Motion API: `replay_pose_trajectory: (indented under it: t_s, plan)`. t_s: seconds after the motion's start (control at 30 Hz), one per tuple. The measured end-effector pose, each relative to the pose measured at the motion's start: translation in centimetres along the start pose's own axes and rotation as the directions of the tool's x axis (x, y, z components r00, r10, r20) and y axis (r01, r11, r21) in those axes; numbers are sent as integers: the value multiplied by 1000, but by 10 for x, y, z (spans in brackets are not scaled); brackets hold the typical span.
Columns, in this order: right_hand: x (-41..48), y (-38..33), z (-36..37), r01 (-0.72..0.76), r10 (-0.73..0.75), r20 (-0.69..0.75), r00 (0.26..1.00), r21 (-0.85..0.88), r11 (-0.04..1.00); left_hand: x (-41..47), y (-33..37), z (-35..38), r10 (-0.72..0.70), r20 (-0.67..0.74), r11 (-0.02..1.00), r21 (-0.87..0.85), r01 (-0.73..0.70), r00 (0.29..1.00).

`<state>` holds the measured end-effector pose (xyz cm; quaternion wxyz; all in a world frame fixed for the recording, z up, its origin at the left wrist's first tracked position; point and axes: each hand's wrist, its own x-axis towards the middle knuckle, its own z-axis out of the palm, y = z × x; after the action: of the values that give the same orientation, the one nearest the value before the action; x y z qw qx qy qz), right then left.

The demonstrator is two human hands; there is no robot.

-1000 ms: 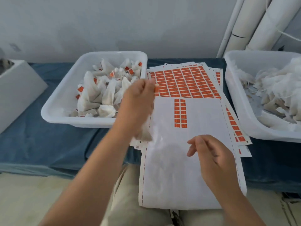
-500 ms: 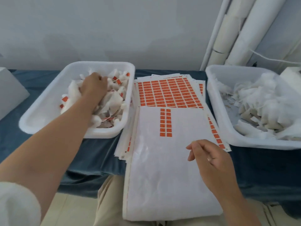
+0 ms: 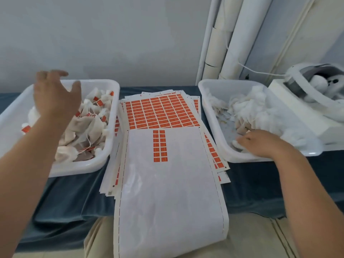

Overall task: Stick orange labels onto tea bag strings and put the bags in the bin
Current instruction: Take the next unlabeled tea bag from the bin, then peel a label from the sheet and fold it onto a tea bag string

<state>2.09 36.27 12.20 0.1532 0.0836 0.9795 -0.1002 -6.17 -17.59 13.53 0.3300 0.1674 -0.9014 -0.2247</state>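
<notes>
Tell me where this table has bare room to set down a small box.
Bare blue cloth lies in front of the left bin and in front of the right bin. Crowded: label sheets fill the middle between them.

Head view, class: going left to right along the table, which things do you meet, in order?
In order: white bin of labelled tea bags → stack of orange label sheets → white bin of unlabelled tea bags → white machine at the far right.
</notes>
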Motion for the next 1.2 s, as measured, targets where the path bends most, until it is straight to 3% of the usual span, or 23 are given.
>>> replay_pose_trajectory:
  t_s: [0.1, 0.23, 0.33, 0.43, 0.5, 0.6, 0.73, 0.83, 0.9, 0.97, 1.07, 1.13, 1.2]
  plan:
    - [5, 5, 5, 79, -66, -100, 993, 133, 988, -11, 28, -27, 88, -105, 971, -214, -109, 990]
    - [18, -3, 5, 8, -13, -57, 998, -96, 995, -52, 76, -53, 197, -108, 911, -347, -223, 974]
    - [19, -3, 0, 21, -61, -288, 956, -140, 990, -94, 101, -66, 276, -19, 878, -401, -261, 961]
    - [0, -6, -12, 242, -194, -503, 842, 30, 970, -141, 116, -78, 490, 89, 804, -431, -410, 867]
    - [-21, -17, -20, 405, -281, -571, 771, 101, 909, -164, 126, -82, 595, 187, 740, -508, -442, 782]
    - [-56, -43, -29, 563, -405, -569, 715, 125, 817, -194, 141, -74, 640, 269, 679, -637, -365, 720]
    - [-97, -80, -29, 671, -564, -452, 691, 111, 733, -228, 164, -56, 559, 355, 703, -682, -201, 750]
    - [-110, -100, -16, 756, -673, -371, 640, 143, 639, -237, 172, -45, 491, 628, 694, -701, 165, 604]
    - [-112, -109, 0, 786, -686, -396, 610, 198, 585, -244, 166, -38, 484, 673, 640, -708, 298, 559]
    - [-111, -114, 18, 767, -637, -429, 640, 305, 565, -255, 156, -37, 445, 681, 613, -705, 357, 581]
    - [-106, -113, 41, 589, -522, -295, 801, 549, 593, -269, 141, -39, 331, 695, 585, -682, 438, 639]
    - [-102, -110, 56, 522, -498, -211, 841, 557, 646, -273, 133, -40, 271, 695, 567, -675, 473, 666]
    - [-103, -112, 67, 531, -477, -243, 845, 498, 686, -274, 127, -40, 240, 690, 561, -673, 482, 683]
